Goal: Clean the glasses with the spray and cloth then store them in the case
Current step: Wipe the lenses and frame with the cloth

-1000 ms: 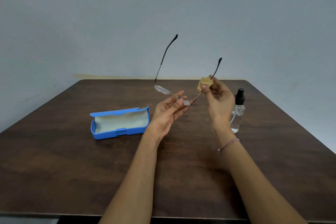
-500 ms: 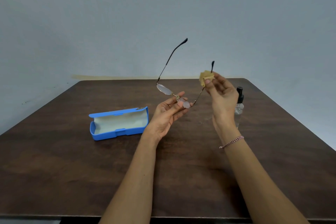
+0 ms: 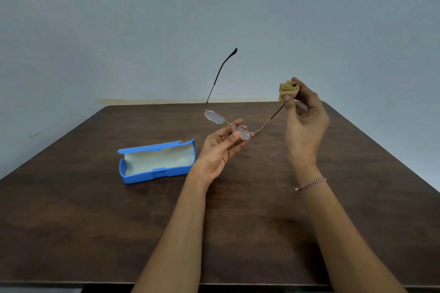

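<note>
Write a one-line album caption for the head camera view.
Left hand holds the glasses while the right hand pinches a tan cloth around one temple; open blue case beside.

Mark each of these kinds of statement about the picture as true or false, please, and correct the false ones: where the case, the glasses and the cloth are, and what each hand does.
1. The blue case lies open on the table. True.
2. The left hand holds the glasses near the bridge. True.
3. The right hand is empty. False: its fingers pinch the cloth around one arm of the glasses.
4. The glasses lie inside the case. False: they are held up above the table, arms unfolded, and the case shows only its pale lining.
</note>
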{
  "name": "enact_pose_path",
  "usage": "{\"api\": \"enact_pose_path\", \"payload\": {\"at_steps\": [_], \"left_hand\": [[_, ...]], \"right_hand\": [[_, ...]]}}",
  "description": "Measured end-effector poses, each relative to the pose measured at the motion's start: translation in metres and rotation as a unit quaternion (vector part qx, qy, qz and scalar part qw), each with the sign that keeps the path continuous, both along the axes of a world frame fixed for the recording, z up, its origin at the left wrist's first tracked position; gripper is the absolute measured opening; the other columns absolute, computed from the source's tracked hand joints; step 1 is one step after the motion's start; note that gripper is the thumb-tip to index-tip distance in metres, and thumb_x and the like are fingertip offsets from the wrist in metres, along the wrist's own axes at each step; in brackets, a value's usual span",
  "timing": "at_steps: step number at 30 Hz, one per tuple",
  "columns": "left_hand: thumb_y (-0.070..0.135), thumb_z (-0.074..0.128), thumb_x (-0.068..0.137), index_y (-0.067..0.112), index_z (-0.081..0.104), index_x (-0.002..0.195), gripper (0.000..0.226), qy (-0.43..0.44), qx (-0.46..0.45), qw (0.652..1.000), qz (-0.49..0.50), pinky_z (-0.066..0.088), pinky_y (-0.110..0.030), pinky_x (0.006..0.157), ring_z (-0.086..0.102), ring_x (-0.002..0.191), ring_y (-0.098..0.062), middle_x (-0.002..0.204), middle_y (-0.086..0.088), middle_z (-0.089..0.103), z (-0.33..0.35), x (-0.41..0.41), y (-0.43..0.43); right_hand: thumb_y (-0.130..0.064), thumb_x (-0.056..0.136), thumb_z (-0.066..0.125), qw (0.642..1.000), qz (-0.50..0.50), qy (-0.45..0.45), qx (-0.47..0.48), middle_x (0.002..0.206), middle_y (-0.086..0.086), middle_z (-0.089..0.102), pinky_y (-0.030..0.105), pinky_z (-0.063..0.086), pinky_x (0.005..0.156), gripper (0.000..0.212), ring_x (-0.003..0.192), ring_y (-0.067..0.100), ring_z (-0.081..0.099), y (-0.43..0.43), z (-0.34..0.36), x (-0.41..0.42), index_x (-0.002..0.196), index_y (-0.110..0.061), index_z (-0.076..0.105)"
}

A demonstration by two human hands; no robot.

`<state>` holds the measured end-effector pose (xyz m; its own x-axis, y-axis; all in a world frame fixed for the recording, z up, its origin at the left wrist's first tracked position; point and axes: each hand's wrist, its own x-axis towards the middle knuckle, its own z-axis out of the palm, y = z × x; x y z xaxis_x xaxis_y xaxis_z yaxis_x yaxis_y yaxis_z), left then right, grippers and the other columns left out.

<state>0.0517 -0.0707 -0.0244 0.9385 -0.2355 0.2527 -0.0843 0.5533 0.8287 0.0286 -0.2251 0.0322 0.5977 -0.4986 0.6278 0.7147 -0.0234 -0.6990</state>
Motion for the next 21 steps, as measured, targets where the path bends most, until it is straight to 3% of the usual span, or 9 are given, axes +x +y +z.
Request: {"api": "enact_pose_path", "payload": {"at_steps": [3, 8, 13, 21], "left_hand": [[0.001, 0.052, 0.091, 0.008, 0.063, 0.112, 0.025, -0.007, -0.014, 1.000, 0.005, 0.056, -0.026, 0.079, 0.069, 0.098, -0.023, 0.107, -0.010, 0.068, 0.000, 0.001, 0.000], [0.009, 0.062, 0.079, 0.006, 0.063, 0.114, 0.035, 0.000, -0.029, 0.999, 0.021, 0.055, -0.025, 0.083, 0.068, 0.101, -0.022, 0.109, -0.011, 0.068, 0.000, 0.003, 0.000], [0.004, 0.061, 0.083, 0.004, 0.064, 0.112, 0.029, 0.013, -0.052, 0.998, 0.033, 0.055, -0.023, 0.081, 0.068, 0.100, -0.023, 0.104, -0.010, 0.072, 0.000, 0.005, 0.001], [0.008, 0.066, 0.074, 0.005, 0.065, 0.106, 0.032, 0.015, -0.047, 0.997, 0.055, 0.056, -0.021, 0.077, 0.070, 0.094, -0.019, 0.098, -0.006, 0.074, 0.002, 0.002, -0.003]], "right_hand": [[-0.008, 0.086, 0.066, 0.999, 0.028, 0.046, 0.003, 0.097, -0.003, 0.069, 0.015, 0.050, 0.079, 0.028, 0.087, -0.001, 0.066, 0.003, -0.007, 0.008, 0.115, -0.006, 0.063], [-0.012, 0.084, 0.068, 0.986, 0.073, 0.135, -0.061, 0.090, -0.007, 0.070, 0.032, 0.054, 0.087, 0.022, 0.086, 0.006, 0.067, 0.008, -0.018, 0.018, 0.105, -0.015, 0.067], [-0.014, 0.083, 0.070, 0.967, 0.075, 0.190, -0.152, 0.088, -0.005, 0.070, 0.033, 0.055, 0.086, 0.022, 0.087, 0.010, 0.066, 0.014, -0.028, 0.019, 0.105, -0.013, 0.068], [-0.015, 0.084, 0.069, 0.959, 0.071, 0.206, -0.183, 0.089, -0.002, 0.070, 0.033, 0.055, 0.085, 0.021, 0.085, 0.013, 0.066, 0.016, -0.031, 0.018, 0.105, -0.014, 0.067]]}}
